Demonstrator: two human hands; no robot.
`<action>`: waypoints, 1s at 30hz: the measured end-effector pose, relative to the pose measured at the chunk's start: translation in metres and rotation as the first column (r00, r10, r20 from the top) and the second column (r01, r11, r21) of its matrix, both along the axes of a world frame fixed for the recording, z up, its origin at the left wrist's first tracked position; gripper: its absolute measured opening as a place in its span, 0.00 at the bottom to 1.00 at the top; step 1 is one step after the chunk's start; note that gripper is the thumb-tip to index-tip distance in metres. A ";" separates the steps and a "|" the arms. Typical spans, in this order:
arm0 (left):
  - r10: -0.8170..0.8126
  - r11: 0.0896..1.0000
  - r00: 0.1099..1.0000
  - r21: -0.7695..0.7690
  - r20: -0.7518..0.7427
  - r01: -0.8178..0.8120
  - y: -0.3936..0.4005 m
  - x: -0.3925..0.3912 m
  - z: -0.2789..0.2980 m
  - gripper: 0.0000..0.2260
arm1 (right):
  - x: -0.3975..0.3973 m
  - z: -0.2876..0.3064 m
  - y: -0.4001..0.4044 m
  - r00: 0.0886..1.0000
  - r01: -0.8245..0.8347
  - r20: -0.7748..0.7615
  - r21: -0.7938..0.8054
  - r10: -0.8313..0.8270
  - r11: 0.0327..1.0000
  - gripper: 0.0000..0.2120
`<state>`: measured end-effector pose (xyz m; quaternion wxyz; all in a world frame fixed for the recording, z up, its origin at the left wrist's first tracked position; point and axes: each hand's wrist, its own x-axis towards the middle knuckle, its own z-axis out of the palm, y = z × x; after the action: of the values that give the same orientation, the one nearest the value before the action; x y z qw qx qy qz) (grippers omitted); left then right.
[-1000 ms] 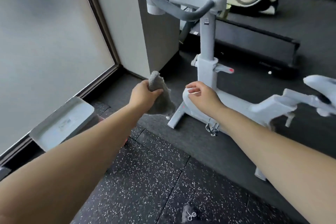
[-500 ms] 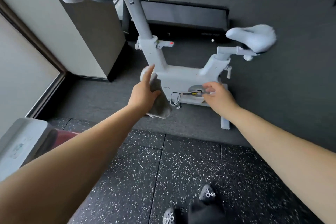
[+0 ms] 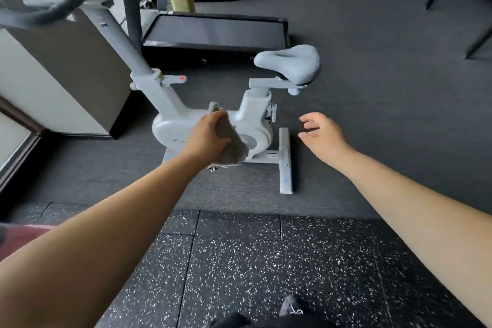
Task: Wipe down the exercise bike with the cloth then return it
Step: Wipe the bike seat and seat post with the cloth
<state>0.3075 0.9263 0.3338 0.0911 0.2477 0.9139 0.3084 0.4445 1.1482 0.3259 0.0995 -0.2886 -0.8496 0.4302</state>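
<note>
The white exercise bike (image 3: 173,125) stands on the dark carpet ahead, handlebars at the upper left and its grey saddle (image 3: 290,62) to the right. My left hand (image 3: 207,138) grips a bunched grey cloth (image 3: 231,146) and holds it in front of the bike's round body, near the crank housing. Whether the cloth touches the housing I cannot tell. My right hand (image 3: 322,134) hovers to the right of the bike with its fingers loosely curled and nothing in it, above the carpet just past the rear foot bar (image 3: 285,161).
A folded treadmill (image 3: 215,32) lies behind the bike. A beige pillar (image 3: 61,82) stands at the left. Dark stand legs (image 3: 476,42) show at the upper right. Speckled rubber tiles (image 3: 253,269) cover the floor in front of me, with my shoe (image 3: 290,306) at the bottom.
My right hand let go of the pedal area and moved off to the right of the bike. My left hand carried the cloth rightward along the body. The view shifted right.
</note>
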 end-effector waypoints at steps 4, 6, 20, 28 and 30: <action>0.044 0.999 0.997 0.021 0.057 -0.045 0.039 -0.001 0.001 0.34 | -0.001 -0.002 0.044 0.999 -0.029 0.020 0.031 0.028 0.999 0.16; 0.038 0.999 0.997 0.001 0.064 -0.038 0.056 -0.005 0.000 0.36 | -0.007 -0.003 0.060 1.000 -0.028 0.015 0.022 0.027 0.999 0.16; 0.069 0.997 0.992 0.033 0.109 -0.073 0.183 -0.104 -0.003 0.35 | -0.103 0.000 0.191 0.999 -0.045 0.012 0.025 0.045 0.999 0.23; 0.171 0.985 0.985 0.040 -0.022 -0.170 0.262 -0.149 0.008 0.27 | -0.167 -0.007 0.286 0.982 -0.183 0.039 0.013 0.183 0.983 0.29; 0.252 0.966 0.967 0.075 -0.027 -0.249 0.283 -0.157 0.010 0.27 | -0.187 -0.005 0.313 0.969 -0.242 0.044 0.004 0.241 0.970 0.29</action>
<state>0.1508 1.2088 0.3439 0.0259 0.1388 0.9279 0.3450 0.2570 1.4607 0.3208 0.0291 -0.1918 -0.8822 0.4289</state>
